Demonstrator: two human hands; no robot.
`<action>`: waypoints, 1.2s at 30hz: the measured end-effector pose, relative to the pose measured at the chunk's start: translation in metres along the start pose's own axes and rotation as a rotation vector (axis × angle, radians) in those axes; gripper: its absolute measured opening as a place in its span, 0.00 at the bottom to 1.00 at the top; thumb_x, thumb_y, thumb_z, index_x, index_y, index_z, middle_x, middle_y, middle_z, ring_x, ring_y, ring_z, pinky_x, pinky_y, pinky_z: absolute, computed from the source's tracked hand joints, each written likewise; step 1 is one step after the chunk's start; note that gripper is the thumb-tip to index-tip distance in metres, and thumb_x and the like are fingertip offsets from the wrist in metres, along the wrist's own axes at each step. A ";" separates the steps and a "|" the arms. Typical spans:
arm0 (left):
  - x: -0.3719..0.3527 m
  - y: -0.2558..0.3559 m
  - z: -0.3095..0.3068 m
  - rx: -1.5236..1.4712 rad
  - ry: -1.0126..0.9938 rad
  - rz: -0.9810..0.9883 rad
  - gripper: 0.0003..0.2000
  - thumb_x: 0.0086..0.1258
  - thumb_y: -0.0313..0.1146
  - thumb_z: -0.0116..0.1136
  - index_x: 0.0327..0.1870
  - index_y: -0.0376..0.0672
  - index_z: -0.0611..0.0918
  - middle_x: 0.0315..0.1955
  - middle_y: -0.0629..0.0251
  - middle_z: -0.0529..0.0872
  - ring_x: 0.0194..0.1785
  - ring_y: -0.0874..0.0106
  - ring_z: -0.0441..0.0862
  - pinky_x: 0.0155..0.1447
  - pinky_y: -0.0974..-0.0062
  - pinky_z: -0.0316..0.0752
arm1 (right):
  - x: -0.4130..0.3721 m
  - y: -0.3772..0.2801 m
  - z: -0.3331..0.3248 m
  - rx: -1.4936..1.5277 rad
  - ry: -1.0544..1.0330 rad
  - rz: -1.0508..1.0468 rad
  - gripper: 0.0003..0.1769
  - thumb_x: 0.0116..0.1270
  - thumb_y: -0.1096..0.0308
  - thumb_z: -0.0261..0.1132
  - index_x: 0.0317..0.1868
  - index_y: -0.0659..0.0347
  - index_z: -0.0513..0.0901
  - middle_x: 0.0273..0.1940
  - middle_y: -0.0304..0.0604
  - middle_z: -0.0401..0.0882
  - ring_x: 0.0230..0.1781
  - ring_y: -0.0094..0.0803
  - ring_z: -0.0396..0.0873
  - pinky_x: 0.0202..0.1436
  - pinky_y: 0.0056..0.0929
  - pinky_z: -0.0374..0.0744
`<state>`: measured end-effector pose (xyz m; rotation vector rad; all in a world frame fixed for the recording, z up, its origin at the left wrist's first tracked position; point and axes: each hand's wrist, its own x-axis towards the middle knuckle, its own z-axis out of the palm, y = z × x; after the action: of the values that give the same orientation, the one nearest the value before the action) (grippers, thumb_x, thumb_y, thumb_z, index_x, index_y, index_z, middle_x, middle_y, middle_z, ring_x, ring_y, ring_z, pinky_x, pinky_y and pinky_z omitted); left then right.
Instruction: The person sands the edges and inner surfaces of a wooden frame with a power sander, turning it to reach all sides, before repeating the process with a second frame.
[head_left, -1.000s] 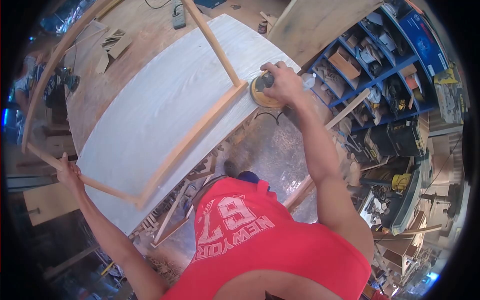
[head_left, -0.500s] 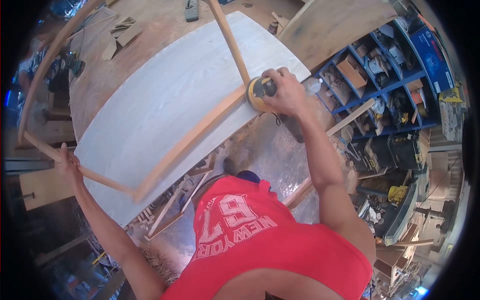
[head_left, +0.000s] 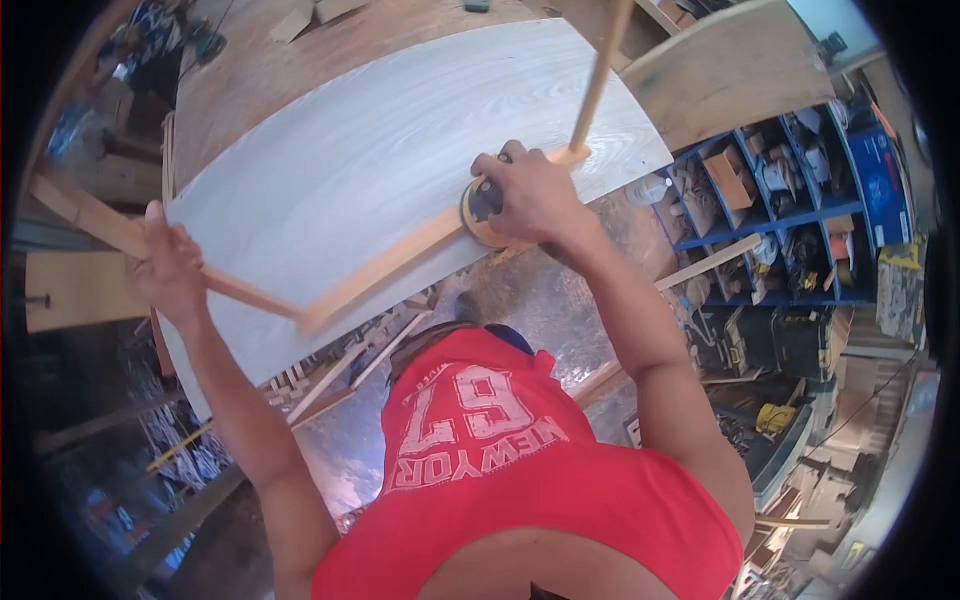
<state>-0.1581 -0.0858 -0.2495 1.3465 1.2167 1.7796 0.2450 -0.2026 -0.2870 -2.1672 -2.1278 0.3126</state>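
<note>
A wooden frame (head_left: 385,265) of joined strips stands on a pale grey board (head_left: 330,165). My left hand (head_left: 172,258) is wrapped round the frame's side strip at the left. Under my right hand (head_left: 530,195) is a yellow and black sander (head_left: 482,207), gripped from above by my fingers, its pad against the frame's near strip. One strip rises from the right end of the near strip. The part of the sander beneath my palm is hidden.
Blue shelving (head_left: 770,222) full of small parts stands at the right. A brown curved panel (head_left: 730,75) lies behind the board. A white container (head_left: 648,190) is near the board's right corner. Wood pieces lie below. At the upper left, a person (head_left: 150,50) is partly visible.
The sander has moved left along the near strip with my right hand. My left hand and the frame have risen and tilted. The whole view has shifted.
</note>
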 end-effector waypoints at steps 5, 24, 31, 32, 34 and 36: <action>-0.047 0.027 0.004 -0.077 -0.011 0.097 0.15 0.84 0.36 0.66 0.33 0.44 0.78 0.16 0.74 0.74 0.17 0.84 0.69 0.21 0.80 0.62 | 0.020 -0.058 0.008 -0.049 -0.173 -0.081 0.34 0.53 0.61 0.78 0.63 0.43 0.83 0.55 0.49 0.81 0.56 0.54 0.85 0.59 0.50 0.86; -0.061 0.037 -0.005 0.067 -0.135 0.305 0.14 0.86 0.35 0.63 0.35 0.39 0.79 0.23 0.74 0.76 0.28 0.82 0.71 0.33 0.77 0.67 | 0.039 -0.240 0.053 -0.032 -0.073 -0.259 0.26 0.61 0.63 0.72 0.62 0.49 0.85 0.55 0.59 0.82 0.52 0.61 0.87 0.50 0.53 0.89; -0.063 0.028 0.001 0.042 -0.124 0.203 0.14 0.85 0.31 0.64 0.33 0.40 0.78 0.23 0.73 0.76 0.27 0.80 0.70 0.31 0.74 0.66 | 0.039 -0.239 0.051 0.064 -0.085 -0.191 0.28 0.63 0.61 0.74 0.65 0.51 0.84 0.59 0.62 0.81 0.56 0.61 0.85 0.56 0.54 0.88; -0.062 0.031 -0.001 0.043 -0.155 0.184 0.15 0.86 0.31 0.63 0.33 0.39 0.77 0.24 0.73 0.75 0.27 0.80 0.70 0.32 0.74 0.66 | 0.044 -0.232 0.053 0.054 -0.065 -0.150 0.28 0.63 0.61 0.74 0.65 0.51 0.84 0.59 0.62 0.81 0.56 0.61 0.85 0.56 0.54 0.88; -0.059 0.025 -0.002 0.022 -0.172 0.190 0.15 0.86 0.32 0.62 0.33 0.39 0.77 0.23 0.73 0.75 0.27 0.80 0.70 0.32 0.75 0.66 | 0.054 -0.218 0.055 0.034 -0.077 -0.107 0.28 0.62 0.60 0.73 0.64 0.49 0.84 0.59 0.60 0.81 0.56 0.61 0.85 0.57 0.54 0.88; -0.057 0.022 -0.006 0.024 -0.176 0.195 0.15 0.87 0.33 0.62 0.33 0.38 0.77 0.23 0.73 0.74 0.27 0.81 0.70 0.32 0.75 0.66 | 0.054 -0.199 0.048 0.033 -0.053 -0.054 0.29 0.62 0.59 0.73 0.65 0.49 0.84 0.59 0.59 0.81 0.57 0.60 0.85 0.57 0.53 0.88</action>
<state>-0.1448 -0.1457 -0.2530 1.6468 1.0450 1.7371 0.0404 -0.1472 -0.2979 -2.1022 -2.1882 0.4017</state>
